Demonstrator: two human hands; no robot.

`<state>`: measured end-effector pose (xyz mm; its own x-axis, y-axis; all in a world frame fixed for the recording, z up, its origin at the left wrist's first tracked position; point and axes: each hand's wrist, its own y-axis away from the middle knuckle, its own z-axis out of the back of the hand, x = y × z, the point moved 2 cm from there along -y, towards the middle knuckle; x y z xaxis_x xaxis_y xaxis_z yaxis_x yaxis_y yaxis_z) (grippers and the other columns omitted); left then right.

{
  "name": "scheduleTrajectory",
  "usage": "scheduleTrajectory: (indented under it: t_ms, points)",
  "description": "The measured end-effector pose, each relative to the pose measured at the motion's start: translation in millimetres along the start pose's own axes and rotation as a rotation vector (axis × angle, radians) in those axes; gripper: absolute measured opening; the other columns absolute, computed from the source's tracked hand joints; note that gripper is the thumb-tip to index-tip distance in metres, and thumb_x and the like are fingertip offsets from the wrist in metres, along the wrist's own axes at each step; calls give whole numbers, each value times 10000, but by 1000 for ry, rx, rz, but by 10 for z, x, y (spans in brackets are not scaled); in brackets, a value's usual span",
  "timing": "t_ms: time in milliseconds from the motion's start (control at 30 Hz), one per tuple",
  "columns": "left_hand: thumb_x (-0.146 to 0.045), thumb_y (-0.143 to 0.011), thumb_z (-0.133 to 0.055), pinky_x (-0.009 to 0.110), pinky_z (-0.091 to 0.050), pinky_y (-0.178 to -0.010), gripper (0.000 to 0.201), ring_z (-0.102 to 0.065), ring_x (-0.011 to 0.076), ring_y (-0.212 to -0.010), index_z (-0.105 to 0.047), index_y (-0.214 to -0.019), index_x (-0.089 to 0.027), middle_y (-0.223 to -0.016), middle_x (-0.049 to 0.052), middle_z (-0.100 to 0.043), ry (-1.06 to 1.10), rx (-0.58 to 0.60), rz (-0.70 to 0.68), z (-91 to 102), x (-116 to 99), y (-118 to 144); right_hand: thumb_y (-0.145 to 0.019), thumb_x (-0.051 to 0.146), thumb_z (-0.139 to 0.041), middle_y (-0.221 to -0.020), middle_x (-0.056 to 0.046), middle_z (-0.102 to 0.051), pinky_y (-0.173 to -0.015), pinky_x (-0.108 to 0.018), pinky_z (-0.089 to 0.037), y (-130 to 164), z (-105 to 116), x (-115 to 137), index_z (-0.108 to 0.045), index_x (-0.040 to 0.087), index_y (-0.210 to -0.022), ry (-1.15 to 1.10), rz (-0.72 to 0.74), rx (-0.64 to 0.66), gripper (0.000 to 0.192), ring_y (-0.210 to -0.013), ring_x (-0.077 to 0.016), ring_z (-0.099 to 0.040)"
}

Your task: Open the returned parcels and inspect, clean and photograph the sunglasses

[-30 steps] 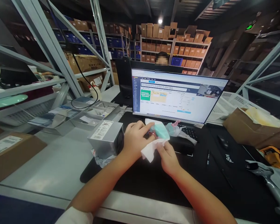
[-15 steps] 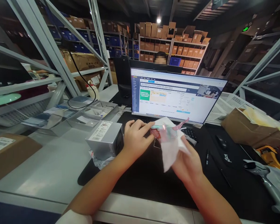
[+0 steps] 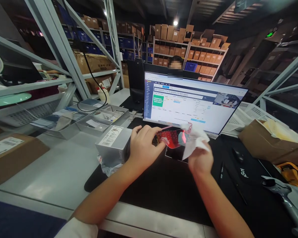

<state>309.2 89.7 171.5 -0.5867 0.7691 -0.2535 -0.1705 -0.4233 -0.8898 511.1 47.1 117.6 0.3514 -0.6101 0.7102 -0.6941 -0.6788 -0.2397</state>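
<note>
My left hand [image 3: 146, 145] pinches one side of a pair of glasses [image 3: 171, 138] with a pink frame and reddish, reflective lenses. The glasses are held in the air in front of the monitor. Around their other side, a white cloth [image 3: 195, 141] is bunched in my right hand [image 3: 201, 160], whose fingertips are partly behind it. One pink temple arm sticks up beside the cloth. Just left of my left hand stands a silver box [image 3: 113, 145] with a white label on top, resting against crumpled clear plastic [image 3: 110, 169].
A lit monitor [image 3: 173, 105] stands behind my hands. On the right lie a mouse [image 3: 237, 154], pens [image 3: 222, 170], a barcode scanner [image 3: 284, 195] and a brown carton [image 3: 268, 142]. Metal trays [image 3: 101, 120] and another carton [image 3: 15, 155] are on the left. A person sits beyond the monitor.
The glasses have turned so that their red lenses face me more. The cloth has moved up and right with my right hand. My view has shifted slightly left.
</note>
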Motion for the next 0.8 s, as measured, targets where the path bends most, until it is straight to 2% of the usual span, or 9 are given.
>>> scheduleTrajectory:
  t_ms: [67,133,200,267,367,467,567,667,800]
  points:
    - [-179,-752,-705,427,-440,-958,186,-622,189,-725,-624,-917,-207,-775,-6,-661,33,18,8,-6,-38,20,-885,399,-619,-1021,-38,-751,-995,-433,-554,271,-116,-140,-725,205,-1000,32,-106,142,249,-993,-225,-709]
    - [-179,-745,-710,443,-438,-987,182,-632,187,-727,-603,-890,-208,-773,-11,-668,69,42,-11,-16,-81,49,-863,421,-666,-1064,-51,-754,-1001,-457,-549,475,-177,-197,-747,216,-1016,88,-149,293,268,-1040,-259,-701]
    - [-181,-750,-706,462,-432,-1019,186,-645,190,-747,-604,-903,-208,-799,-7,-683,111,75,-36,-27,-128,82,-848,437,-694,-1077,-63,-756,-1021,-479,-537,581,-180,-192,-765,222,-1016,159,-159,410,282,-1076,-284,-693]
    - [-174,-762,-689,482,-418,-1047,181,-656,193,-767,-604,-918,-209,-827,-2,-697,145,114,-52,-35,-172,112,-863,479,-678,-1037,-71,-763,-1017,-501,-540,616,-154,-169,-772,228,-1008,203,-195,461,305,-1044,-294,-705]
    - [-155,-768,-669,508,-395,-1069,171,-671,200,-798,-603,-914,-215,-859,0,-713,165,172,-48,-48,-208,137,-866,528,-663,-976,-79,-767,-999,-517,-552,630,-150,-148,-767,228,-978,178,-269,443,336,-992,-300,-718]
    - [-152,-757,-677,517,-393,-1067,176,-677,209,-823,-609,-905,-219,-875,3,-718,174,207,-10,-65,-195,131,-843,507,-679,-963,-82,-768,-997,-513,-551,643,-220,-123,-752,226,-958,142,-272,386,312,-1035,-304,-707]
    - [-152,-754,-683,519,-395,-1062,173,-678,215,-849,-611,-898,-217,-893,4,-715,183,221,22,-67,-163,108,-892,485,-531,-974,-87,-771,-1031,-534,-521,646,-314,-71,-754,232,-957,62,-312,418,344,-1075,-303,-698]
    - [-150,-751,-684,523,-383,-1068,178,-671,217,-864,-612,-901,-215,-893,1,-699,174,246,44,-34,-145,88,-893,472,-409,-1040,-93,-769,-1095,-563,-460,651,-377,8,-772,226,-974,-79,-424,507,447,-1113,-309,-683]
    - [-149,-766,-658,520,-370,-1077,165,-657,209,-853,-619,-913,-214,-886,-1,-676,152,267,63,28,-147,68,-903,485,-406,-1144,-56,-752,-1170,-517,-390,686,-397,123,-766,244,-1052,-219,-606,407,458,-1214,-281,-628]
